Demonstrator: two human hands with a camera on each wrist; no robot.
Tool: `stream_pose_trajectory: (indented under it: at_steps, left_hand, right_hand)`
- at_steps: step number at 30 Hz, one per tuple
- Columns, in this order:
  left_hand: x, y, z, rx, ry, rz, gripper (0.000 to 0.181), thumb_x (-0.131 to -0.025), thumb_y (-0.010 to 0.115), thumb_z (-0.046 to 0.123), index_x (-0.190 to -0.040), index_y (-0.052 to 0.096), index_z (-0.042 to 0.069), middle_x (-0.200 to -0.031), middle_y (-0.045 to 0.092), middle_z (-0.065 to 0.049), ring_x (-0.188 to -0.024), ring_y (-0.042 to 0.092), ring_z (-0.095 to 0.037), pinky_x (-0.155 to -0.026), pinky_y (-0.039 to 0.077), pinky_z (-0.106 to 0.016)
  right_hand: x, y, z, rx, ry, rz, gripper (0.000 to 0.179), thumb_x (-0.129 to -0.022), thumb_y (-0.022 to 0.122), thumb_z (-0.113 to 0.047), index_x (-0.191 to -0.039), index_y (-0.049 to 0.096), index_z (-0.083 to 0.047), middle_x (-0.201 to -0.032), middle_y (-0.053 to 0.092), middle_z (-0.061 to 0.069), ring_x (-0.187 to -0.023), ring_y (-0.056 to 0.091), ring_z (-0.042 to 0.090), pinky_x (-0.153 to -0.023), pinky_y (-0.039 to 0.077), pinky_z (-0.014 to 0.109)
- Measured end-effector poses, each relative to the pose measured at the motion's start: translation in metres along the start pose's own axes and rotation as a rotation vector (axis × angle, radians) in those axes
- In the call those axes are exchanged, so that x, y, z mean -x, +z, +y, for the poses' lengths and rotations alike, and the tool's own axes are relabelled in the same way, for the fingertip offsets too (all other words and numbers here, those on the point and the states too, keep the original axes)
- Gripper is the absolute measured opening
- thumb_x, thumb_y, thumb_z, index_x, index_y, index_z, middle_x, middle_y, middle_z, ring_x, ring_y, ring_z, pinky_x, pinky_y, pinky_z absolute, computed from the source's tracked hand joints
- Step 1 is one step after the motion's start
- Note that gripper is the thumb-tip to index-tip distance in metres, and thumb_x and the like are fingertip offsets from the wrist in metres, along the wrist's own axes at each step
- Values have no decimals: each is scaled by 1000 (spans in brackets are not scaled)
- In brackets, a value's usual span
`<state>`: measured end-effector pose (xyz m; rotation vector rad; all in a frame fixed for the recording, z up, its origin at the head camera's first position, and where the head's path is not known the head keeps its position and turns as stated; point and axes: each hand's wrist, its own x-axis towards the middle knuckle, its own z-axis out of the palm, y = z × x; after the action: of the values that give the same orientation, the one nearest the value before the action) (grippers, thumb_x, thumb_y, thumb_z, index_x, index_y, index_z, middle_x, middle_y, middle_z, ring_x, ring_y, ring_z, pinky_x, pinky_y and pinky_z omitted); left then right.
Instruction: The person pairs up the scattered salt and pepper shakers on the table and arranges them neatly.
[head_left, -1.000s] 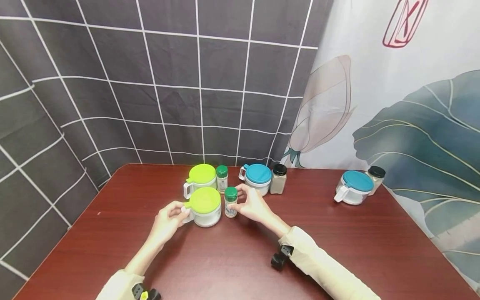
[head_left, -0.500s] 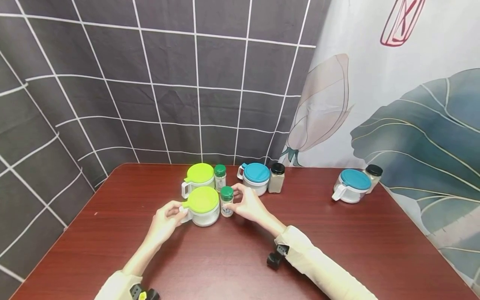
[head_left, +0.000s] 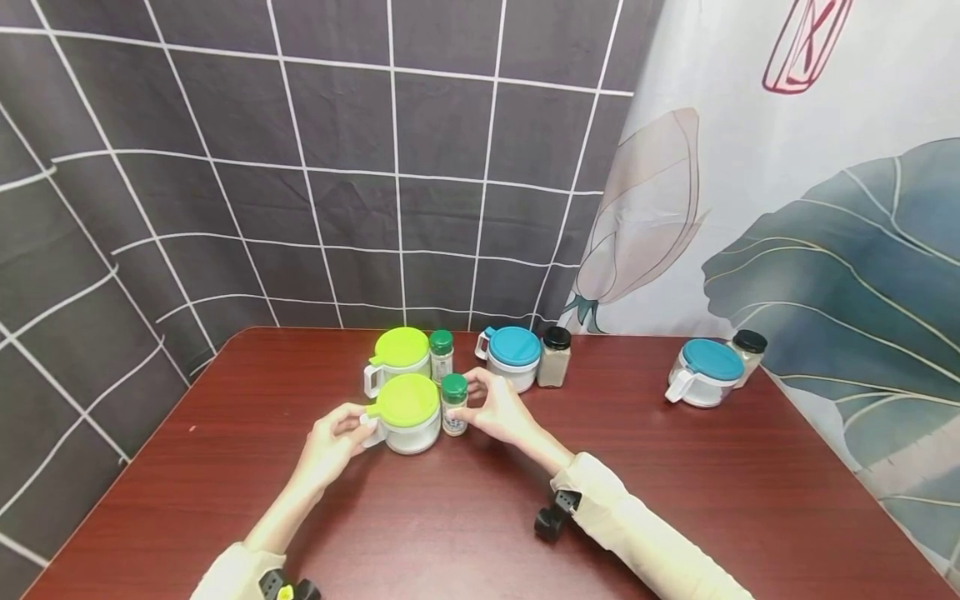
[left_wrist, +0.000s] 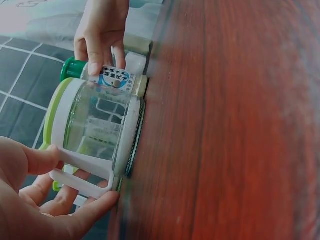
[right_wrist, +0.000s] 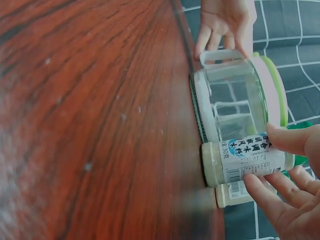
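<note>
My left hand (head_left: 330,446) pinches the white handle of a clear seasoning jar (head_left: 411,435) with a lime-green lid. Its base stands on the table. With thumb and fingers, my right hand (head_left: 506,410) holds a small spice shaker (head_left: 454,417) with a green cap, upright right at the jar's right side. The right wrist view shows the printed label (right_wrist: 246,156) on this shaker, with the thumb on one side and fingers on the other. Close behind stand a second lime-lidded jar (head_left: 402,348) and another green-capped shaker (head_left: 442,354).
Right of these, a blue-lidded jar (head_left: 514,348) stands beside a black-capped spice bottle (head_left: 555,362). Another blue-lidded jar (head_left: 708,367) and a black-capped bottle (head_left: 748,346) sit at the far right. A dark grid curtain (head_left: 337,208) hangs behind the brown table (head_left: 450,525).
My right hand has slid the green-capped shaker slightly left, closing the narrow gap to the front lime-lidded jar. My left hand keeps its hold on the jar's handle.
</note>
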<state>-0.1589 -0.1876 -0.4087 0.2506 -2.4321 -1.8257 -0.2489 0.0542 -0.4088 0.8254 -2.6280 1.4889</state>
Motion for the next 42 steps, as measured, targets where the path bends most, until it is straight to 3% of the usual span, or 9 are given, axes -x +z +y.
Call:
stream_pose_trajectory:
  at_steps: [10, 17, 42]
  left_hand:
    - [2, -3, -1, -37, -5, 1, 25, -91, 63, 10, -112, 60, -2, -111, 67, -19, -91, 63, -7, -82, 57, -33]
    - [1, -6, -3, -35, -20, -11, 26, -92, 62, 11, -115, 59, -2, -112, 66, -18, -90, 60, -3, -84, 57, -34]
    - [1, -3, -1, -65, -14, 16, 27, -94, 59, 12, -118, 58, -1, -117, 65, -23, -102, 65, -22, -85, 57, -37]
  right_hand:
    - [2, 5, -3, 7, -12, 10, 37, -74, 81, -11, -104, 61, -3, -97, 72, 13, -91, 70, 26, -84, 56, 40]
    - [3, 7, -6, 30, -9, 15, 37, -74, 82, -12, -104, 61, -5, -96, 73, 10, -91, 70, 23, -83, 56, 35]
    - [4, 9, -8, 30, 8, 32, 36, -74, 82, -14, -100, 59, -6, -98, 73, 12, -93, 71, 24, -83, 57, 37]
